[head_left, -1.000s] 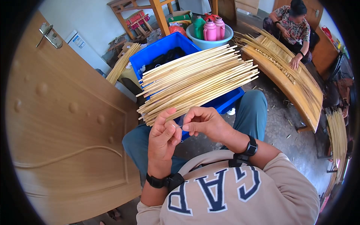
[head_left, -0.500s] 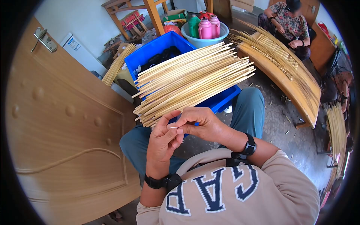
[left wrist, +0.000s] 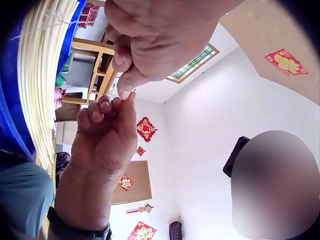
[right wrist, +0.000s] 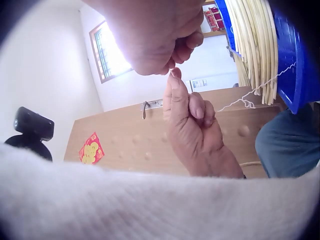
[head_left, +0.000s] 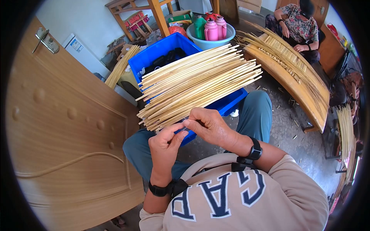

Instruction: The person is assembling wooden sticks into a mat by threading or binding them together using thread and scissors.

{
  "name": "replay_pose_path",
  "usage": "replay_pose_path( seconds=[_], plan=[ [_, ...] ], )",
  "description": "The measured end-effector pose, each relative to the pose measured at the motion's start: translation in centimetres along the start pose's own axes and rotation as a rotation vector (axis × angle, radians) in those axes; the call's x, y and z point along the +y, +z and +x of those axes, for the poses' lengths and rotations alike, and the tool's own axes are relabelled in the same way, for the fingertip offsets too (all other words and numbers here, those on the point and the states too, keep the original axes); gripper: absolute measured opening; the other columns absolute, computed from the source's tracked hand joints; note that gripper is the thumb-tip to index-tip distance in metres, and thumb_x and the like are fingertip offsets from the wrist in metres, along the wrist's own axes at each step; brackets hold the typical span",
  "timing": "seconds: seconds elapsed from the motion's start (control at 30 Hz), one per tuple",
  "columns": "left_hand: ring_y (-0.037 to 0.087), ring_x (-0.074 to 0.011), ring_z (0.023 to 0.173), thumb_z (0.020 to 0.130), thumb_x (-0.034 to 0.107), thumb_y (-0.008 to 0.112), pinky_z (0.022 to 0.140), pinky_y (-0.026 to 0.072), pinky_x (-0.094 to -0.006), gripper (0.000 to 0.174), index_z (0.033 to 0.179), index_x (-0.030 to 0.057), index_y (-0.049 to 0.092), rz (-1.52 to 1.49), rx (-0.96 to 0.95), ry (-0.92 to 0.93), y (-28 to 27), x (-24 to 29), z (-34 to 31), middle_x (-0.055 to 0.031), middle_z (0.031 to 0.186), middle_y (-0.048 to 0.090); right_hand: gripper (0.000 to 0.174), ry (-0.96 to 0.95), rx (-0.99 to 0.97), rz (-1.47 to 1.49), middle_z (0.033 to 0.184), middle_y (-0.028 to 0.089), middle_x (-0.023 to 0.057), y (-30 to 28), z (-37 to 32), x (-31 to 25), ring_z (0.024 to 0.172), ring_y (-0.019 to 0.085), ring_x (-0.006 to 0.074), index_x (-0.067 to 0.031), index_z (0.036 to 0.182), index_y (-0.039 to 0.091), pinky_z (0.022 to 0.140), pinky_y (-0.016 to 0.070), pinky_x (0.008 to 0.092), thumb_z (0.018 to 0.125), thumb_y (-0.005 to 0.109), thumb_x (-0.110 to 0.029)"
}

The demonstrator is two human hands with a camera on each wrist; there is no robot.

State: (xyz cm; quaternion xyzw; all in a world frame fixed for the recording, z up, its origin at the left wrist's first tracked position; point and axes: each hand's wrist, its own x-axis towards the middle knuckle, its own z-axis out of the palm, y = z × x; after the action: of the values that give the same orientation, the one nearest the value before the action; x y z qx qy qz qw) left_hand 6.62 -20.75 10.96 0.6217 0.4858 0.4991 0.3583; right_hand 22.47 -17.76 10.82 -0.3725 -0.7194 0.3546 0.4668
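Left hand (head_left: 165, 143): fingers curled, thumb and forefinger pinching white thread (right wrist: 252, 92).
Right hand (head_left: 210, 126): fingertips meet the left's, pinching the same thread.
Thread: runs up to bamboo strips (head_left: 196, 82).
Strips: across blue crate (head_left: 162, 52), just above both hands.

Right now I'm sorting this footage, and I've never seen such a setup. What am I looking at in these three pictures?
There is no machine here. A seated person works with bare hands and wears three cameras. The large picture comes from the head, looking down. The other two come from the wrists, looking up past the fingers.

In the head view the left hand and right hand meet fingertip to fingertip, pinching something very fine. The right wrist view suggests it is a white thread, which runs from the left hand to a bundle of pale strips. That bundle lies across a blue crate in front of the person's knees. A wooden door is at the left, and a second person sits farther back.
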Motion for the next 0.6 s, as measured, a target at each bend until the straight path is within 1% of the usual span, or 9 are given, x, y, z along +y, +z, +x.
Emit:
replay_pose_path(
  seconds=[0.03,0.07,0.13,0.23,0.33,0.47,0.53,0.57,0.6],
  plan=[
    [0.049,-0.0045,0.052,0.075,0.004,0.067,0.048,0.0392,-0.0188,0.013,0.088,-0.0002,0.065,0.110,0.017,0.111,0.0,-0.1,0.0,-0.0031,0.061,0.060,0.027,-0.002,-0.005,-0.009,0.059,0.043,0.0034,0.1,0.0,0.0,0.053,0.038,0.0094,-0.0035,0.069,0.051,0.045,0.0311,0.0246,0.084,0.060,-0.023],
    [0.049,-0.0045,0.052,0.075,0.004,0.067,0.048,0.0392,-0.0188,0.013,0.088,-0.0002,0.065,0.110,0.016,0.112,0.1,-0.1,0.0,-0.0031,0.061,0.060,0.027,-0.003,-0.003,-0.009,0.059,0.043,0.0034,0.2,0.0,-0.1,0.053,0.038,0.0094,-0.0035,0.069,0.051,0.045,0.0311,0.0246,0.084,0.060,-0.023],
    [0.052,-0.0050,0.056,0.075,0.005,0.067,0.053,0.0427,-0.0191,0.012,0.086,0.0001,0.067,0.097,0.021,0.116,0.1,-0.1,0.0,-0.0062,0.065,0.062,0.030,-0.034,0.011,0.045,0.056,0.041,0.0033,0.4,0.1,-0.1,0.050,0.036,0.0097,-0.0034,0.064,0.049,0.044,0.0299,0.0251,0.085,0.060,-0.023],
    [0.052,-0.0043,0.056,0.075,0.004,0.067,0.052,0.0422,-0.0187,0.011,0.086,-0.0002,0.066,0.141,0.009,0.148,-0.1,-0.3,-0.1,-0.0064,0.066,0.063,0.032,-0.017,0.005,0.073,0.053,0.040,0.0036,0.7,0.1,-0.2,0.049,0.034,0.0096,-0.0030,0.062,0.048,0.043,0.0288,0.0253,0.085,0.059,-0.022],
    [0.052,-0.0037,0.057,0.075,0.003,0.067,0.051,0.0417,-0.0184,0.011,0.085,-0.0008,0.066,0.120,0.076,0.106,0.1,0.1,-0.3,-0.0055,0.067,0.064,0.034,0.019,-0.017,0.078,0.052,0.039,0.0038,0.8,0.2,-0.2,0.048,0.034,0.0094,-0.0026,0.061,0.048,0.043,0.0278,0.0255,0.086,0.057,-0.023],
    [0.050,-0.0033,0.056,0.075,0.001,0.067,0.051,0.0408,-0.0176,0.009,0.083,-0.0016,0.066,0.095,0.108,0.073,0.2,0.4,-0.4,-0.0034,0.066,0.063,0.034,0.033,-0.024,0.089,0.052,0.040,0.0027,1.1,0.2,0.0,0.048,0.035,0.0088,-0.0028,0.061,0.048,0.042,0.0279,0.0248,0.087,0.056,-0.023],
    [0.049,-0.0031,0.054,0.074,-0.002,0.066,0.051,0.0400,-0.0169,0.006,0.080,-0.0016,0.065,0.040,0.118,0.029,0.1,0.1,-0.5,-0.0004,0.063,0.061,0.036,0.123,-0.048,0.272,0.053,0.042,0.0005,1.4,0.1,0.4,0.048,0.037,0.0073,-0.0046,0.060,0.048,0.042,0.0296,0.0225,0.089,0.053,-0.026],
    [0.049,-0.0031,0.054,0.074,-0.002,0.066,0.051,0.0400,-0.0169,0.006,0.080,-0.0016,0.065,0.041,0.117,0.028,0.0,0.0,-0.5,-0.0004,0.063,0.061,0.036,0.124,-0.048,0.273,0.053,0.042,0.0005,1.3,0.1,0.2,0.048,0.037,0.0073,-0.0046,0.060,0.048,0.042,0.0296,0.0225,0.089,0.053,-0.026],
    [0.050,-0.0038,0.057,0.074,-0.004,0.064,0.053,0.0402,-0.0167,0.006,0.079,-0.0016,0.064,-0.008,0.106,-0.016,-0.2,-0.1,-0.5,-0.0011,0.066,0.061,0.036,0.259,-0.046,0.411,0.053,0.043,-0.0004,1.1,0.1,0.0,0.048,0.038,0.0064,-0.0056,0.061,0.049,0.043,0.0310,0.0210,0.090,0.052,-0.027]
  ],
)
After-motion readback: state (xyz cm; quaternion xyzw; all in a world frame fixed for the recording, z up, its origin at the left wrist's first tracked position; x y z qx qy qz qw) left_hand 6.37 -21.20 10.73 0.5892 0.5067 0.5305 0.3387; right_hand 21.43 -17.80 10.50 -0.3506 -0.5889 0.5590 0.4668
